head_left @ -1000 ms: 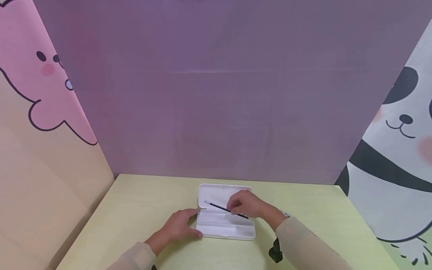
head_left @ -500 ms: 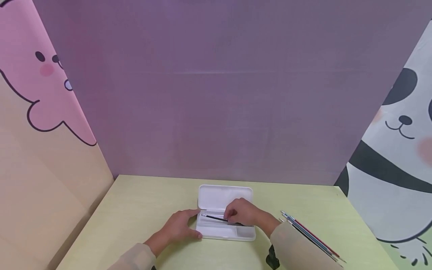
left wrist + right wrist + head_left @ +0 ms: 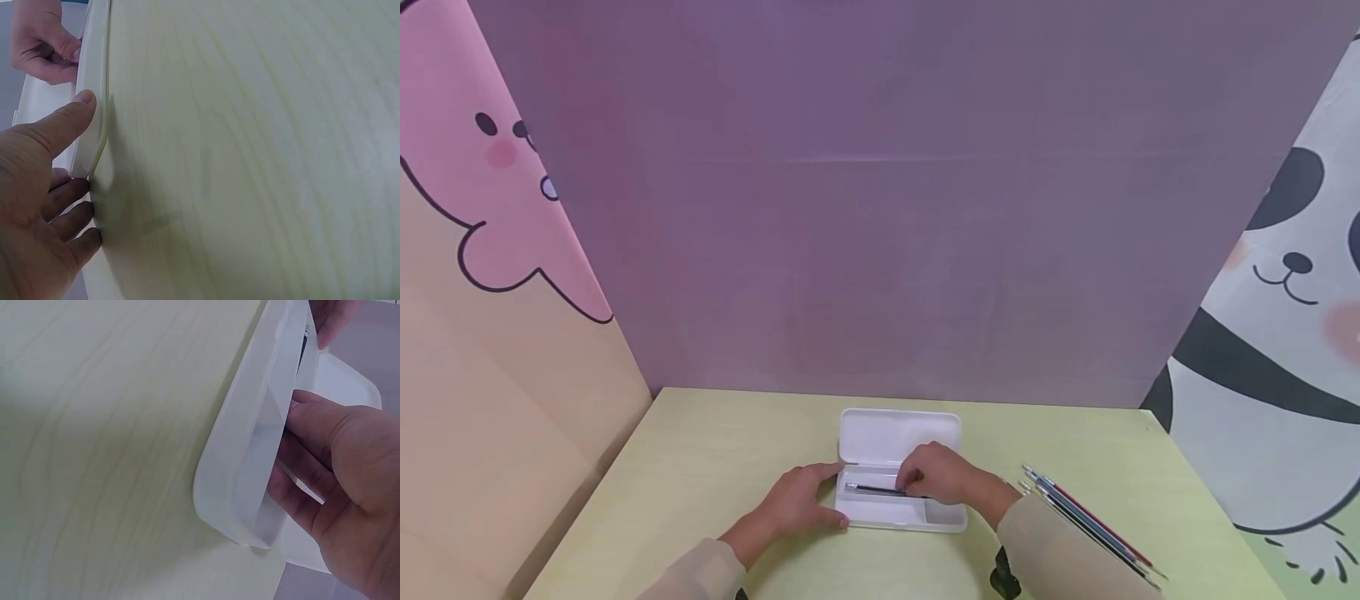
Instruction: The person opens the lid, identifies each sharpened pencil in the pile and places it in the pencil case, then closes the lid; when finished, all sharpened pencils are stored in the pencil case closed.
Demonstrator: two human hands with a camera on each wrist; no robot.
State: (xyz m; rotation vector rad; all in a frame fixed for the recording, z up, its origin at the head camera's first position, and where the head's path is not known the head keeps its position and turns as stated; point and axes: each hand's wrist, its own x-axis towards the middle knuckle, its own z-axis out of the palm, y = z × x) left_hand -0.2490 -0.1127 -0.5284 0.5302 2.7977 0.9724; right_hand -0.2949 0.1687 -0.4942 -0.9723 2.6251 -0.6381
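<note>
A white plastic pencil case (image 3: 880, 527) lies on the table, its lid (image 3: 898, 432) folded back behind it. My left hand (image 3: 797, 502) holds the case's left end, with the thumb at the front corner and the index finger by the hinge. Inside the long rear compartment lies a dark pencil (image 3: 880, 490) with a pale eraser end at the left. My right hand (image 3: 938, 473) pinches this pencil and covers its right half. In the right wrist view, my right fingers (image 3: 303, 456) reach over the wall into the case.
Several pencils (image 3: 1090, 521), dark ones and a red one among them, lie slantwise on the table (image 3: 737, 433) beside my right sleeve, which partly covers them. A purple panel (image 3: 880, 250) rises behind the table, and printed walls stand at both sides.
My right hand has lowered the pencil from over the case into the rear compartment, where it now lies level. The loose pencils at the right have come into view. My left hand stays put.
</note>
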